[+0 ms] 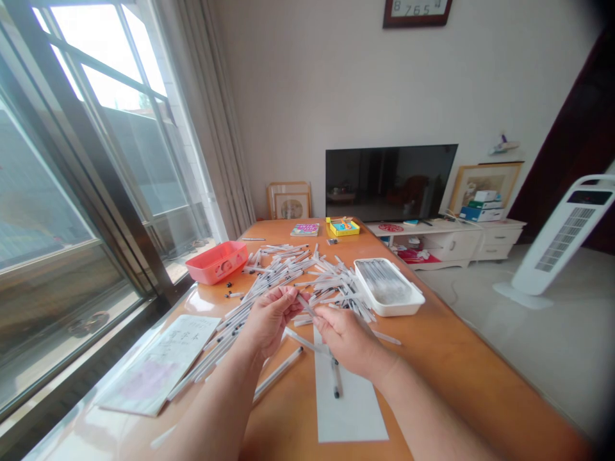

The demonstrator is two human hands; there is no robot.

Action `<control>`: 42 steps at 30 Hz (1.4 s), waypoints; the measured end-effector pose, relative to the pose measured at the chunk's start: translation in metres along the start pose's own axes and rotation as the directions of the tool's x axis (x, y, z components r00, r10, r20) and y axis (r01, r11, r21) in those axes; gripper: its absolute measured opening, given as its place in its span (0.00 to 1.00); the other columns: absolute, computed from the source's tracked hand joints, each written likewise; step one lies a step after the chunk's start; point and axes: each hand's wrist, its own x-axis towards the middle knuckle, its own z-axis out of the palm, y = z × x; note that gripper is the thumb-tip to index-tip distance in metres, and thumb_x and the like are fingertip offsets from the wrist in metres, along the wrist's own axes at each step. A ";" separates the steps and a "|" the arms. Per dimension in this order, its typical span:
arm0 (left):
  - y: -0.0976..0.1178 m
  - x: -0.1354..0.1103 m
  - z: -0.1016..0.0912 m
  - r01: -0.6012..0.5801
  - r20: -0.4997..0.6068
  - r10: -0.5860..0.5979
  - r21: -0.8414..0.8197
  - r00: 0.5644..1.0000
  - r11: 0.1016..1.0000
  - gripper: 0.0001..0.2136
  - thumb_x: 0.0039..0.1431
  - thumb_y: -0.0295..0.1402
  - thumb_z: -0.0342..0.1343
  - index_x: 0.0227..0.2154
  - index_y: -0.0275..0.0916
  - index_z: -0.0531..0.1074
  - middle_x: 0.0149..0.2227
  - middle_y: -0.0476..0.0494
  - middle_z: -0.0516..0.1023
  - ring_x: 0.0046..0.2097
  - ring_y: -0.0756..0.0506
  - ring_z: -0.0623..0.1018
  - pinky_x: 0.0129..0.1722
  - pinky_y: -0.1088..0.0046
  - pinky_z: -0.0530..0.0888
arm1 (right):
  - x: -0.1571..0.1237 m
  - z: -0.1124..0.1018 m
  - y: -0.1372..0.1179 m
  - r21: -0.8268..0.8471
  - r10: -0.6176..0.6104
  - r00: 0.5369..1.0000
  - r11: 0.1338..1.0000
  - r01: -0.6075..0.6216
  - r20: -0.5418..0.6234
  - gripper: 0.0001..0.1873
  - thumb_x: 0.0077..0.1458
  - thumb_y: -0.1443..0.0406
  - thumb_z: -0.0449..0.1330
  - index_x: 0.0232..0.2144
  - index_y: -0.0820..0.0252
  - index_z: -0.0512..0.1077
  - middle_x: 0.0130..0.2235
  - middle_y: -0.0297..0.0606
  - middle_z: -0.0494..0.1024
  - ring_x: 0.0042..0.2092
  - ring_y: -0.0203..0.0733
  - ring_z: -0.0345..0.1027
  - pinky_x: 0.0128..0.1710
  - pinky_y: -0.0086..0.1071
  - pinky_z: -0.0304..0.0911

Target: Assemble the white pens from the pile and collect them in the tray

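Held item, one: a slim translucent pen, slanting between my two hands, above the heap and near the top edge of the paper strip. My left hand pinches its upper end, thumb against fingers. My right hand grips the lower end, fingers curled close; whether it holds a second part as well I cannot tell, as the knuckles cover it.

Work surface, one: brown table, glossy.

Loose pens, many: whitish barrels, some with dark ends, heaped crosswise beyond the hands and strewn along the left forearm.

Paper strip, one: white, flat beneath the right hand; on it, a dark-tipped pen.

White tray, one: right of the heap, holding a row of pens laid side by side.

Red basket, one: left of the heap; small black pieces near it on the table.

Notebook, one: pale cover with handwriting, lying left of the left forearm.

Far end of table: a colourful booklet and a yellow box, side by side.

Beyond: dark television; white tower fan on the floor at right.
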 end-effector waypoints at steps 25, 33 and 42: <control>0.002 -0.002 0.002 0.023 0.002 -0.023 0.018 1.000 1.000 0.14 0.57 0.40 0.64 0.40 0.36 0.75 0.40 0.36 0.81 0.41 0.43 0.80 0.42 0.66 0.77 | 0.002 0.000 -0.001 0.235 0.029 0.994 0.971 -0.053 0.103 0.22 0.68 0.57 0.47 0.23 0.59 0.64 0.23 0.30 0.66 0.28 0.35 0.62 0.32 0.30 0.57; -0.004 0.001 -0.001 -0.004 -0.055 0.006 0.031 0.998 1.000 0.11 0.53 0.36 0.68 0.32 0.36 0.73 0.34 0.43 0.79 0.35 0.50 0.77 0.39 0.73 0.75 | 0.003 0.003 0.005 0.204 0.029 0.993 0.978 -0.052 0.114 0.20 0.67 0.58 0.48 0.24 0.58 0.64 0.23 0.29 0.67 0.27 0.34 0.62 0.30 0.29 0.56; -0.003 -0.001 0.000 0.032 -0.078 -0.028 0.052 0.997 0.998 0.14 0.55 0.44 0.65 0.38 0.38 0.76 0.40 0.42 0.79 0.41 0.46 0.78 0.41 0.69 0.74 | 0.002 0.003 0.006 0.184 0.031 0.994 0.982 -0.050 0.103 0.21 0.68 0.58 0.48 0.24 0.58 0.64 0.23 0.29 0.67 0.27 0.35 0.62 0.30 0.29 0.55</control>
